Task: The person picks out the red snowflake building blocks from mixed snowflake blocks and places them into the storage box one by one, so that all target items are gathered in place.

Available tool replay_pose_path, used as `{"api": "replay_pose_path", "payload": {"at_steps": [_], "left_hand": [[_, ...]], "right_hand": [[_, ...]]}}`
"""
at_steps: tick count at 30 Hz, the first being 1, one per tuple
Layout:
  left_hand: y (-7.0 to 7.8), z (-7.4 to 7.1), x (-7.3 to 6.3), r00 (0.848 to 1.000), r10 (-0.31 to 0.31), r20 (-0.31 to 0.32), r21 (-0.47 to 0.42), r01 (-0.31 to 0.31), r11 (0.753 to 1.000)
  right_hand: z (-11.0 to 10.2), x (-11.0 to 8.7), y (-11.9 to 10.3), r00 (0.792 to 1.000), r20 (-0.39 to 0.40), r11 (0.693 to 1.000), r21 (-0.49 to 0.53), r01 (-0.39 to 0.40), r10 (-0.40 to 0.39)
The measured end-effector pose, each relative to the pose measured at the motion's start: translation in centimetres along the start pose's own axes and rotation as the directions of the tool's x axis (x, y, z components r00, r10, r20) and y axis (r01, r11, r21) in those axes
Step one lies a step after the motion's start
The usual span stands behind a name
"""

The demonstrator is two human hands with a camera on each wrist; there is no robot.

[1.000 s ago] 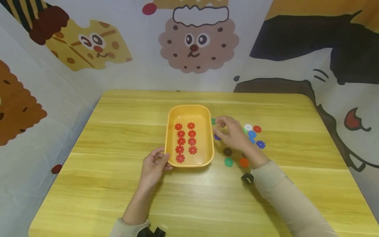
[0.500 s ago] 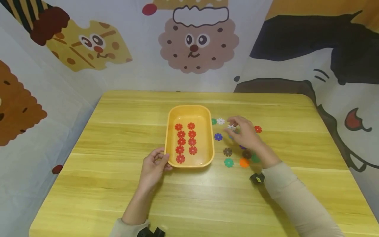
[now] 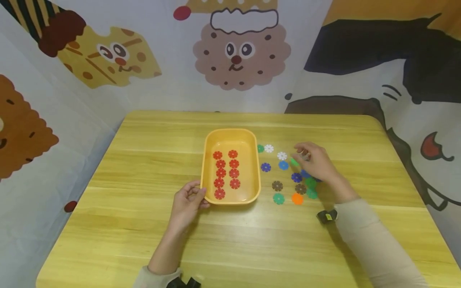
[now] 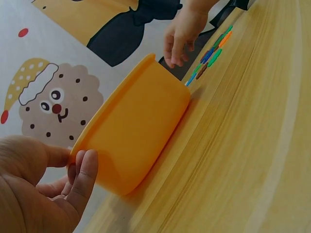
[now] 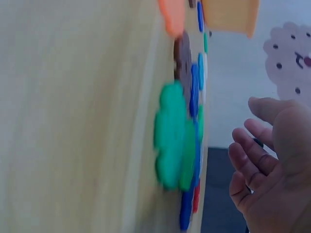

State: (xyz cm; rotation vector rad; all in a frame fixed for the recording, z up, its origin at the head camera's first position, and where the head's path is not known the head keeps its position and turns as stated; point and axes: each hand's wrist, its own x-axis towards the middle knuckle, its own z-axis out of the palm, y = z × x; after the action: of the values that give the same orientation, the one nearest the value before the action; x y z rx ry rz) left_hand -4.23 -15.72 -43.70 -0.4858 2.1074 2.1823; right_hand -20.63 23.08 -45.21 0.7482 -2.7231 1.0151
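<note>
My left hand [image 3: 185, 202] pinches the near left corner of a yellow-orange plastic tray [image 3: 259, 172], thumb on the rim and fingers against the outside. Inside the tray lie two columns of red snowflake discs [image 3: 234, 173]. My right hand [image 3: 317, 160] hovers over loose snowflake discs to the right, its thumb and fingers apart and nothing between them in the right wrist view. Near it are a white disc [image 3: 282, 156], a light blue disc [image 3: 283, 165] and a dark blue disc [image 3: 296, 177]. A red disc [image 5: 197, 199] shows in the right wrist view, hidden under my hand in the head view.
More discs lie nearer the front: a brown disc [image 3: 277, 186], a green disc [image 3: 279, 199] and an orange disc [image 3: 297, 199]. Everything stands on a wood-grain table [image 3: 144, 152]. A cartoon-print cloth [image 3: 173, 64] hangs behind it.
My right hand has moved right from beside the tray across the loose discs, uncovering white and blue ones and covering the red one. The left hand and tray have stayed put.
</note>
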Motion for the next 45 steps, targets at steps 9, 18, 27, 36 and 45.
{"api": "replay_pose_path", "payload": {"at_steps": [9,18,27,36,45], "left_hand": [[0.1,-0.1,0.0,1.000,0.013,-0.013,0.002,-0.013,1.000],[0.2,-0.6,-0.2,0.999,-0.009,-0.035,0.010,0.009,1.000],[0.2,-0.3,0.0,1.000,-0.012,-0.021,0.006,0.012,1.000],[0.0,-0.1,0.1,1.000,-0.015,-0.018,0.011,0.015,1.000],[0.0,0.0,0.3,1.000,-0.022,-0.009,-0.003,0.022,1.000]], "right_hand": [[-2.3,-0.6,1.5,0.994,0.017,0.994,-0.003,-0.111,0.111],[-3.5,-0.6,2.8,0.948,0.182,0.966,-0.052,-0.255,0.260],[-4.7,-0.9,3.5,0.898,0.280,0.940,-0.097,-0.327,0.341],[-4.9,-1.4,3.7,0.870,0.293,0.916,-0.076,-0.393,0.397],[-5.0,-1.8,3.9,0.890,0.263,0.928,-0.114,-0.354,0.372]]}}
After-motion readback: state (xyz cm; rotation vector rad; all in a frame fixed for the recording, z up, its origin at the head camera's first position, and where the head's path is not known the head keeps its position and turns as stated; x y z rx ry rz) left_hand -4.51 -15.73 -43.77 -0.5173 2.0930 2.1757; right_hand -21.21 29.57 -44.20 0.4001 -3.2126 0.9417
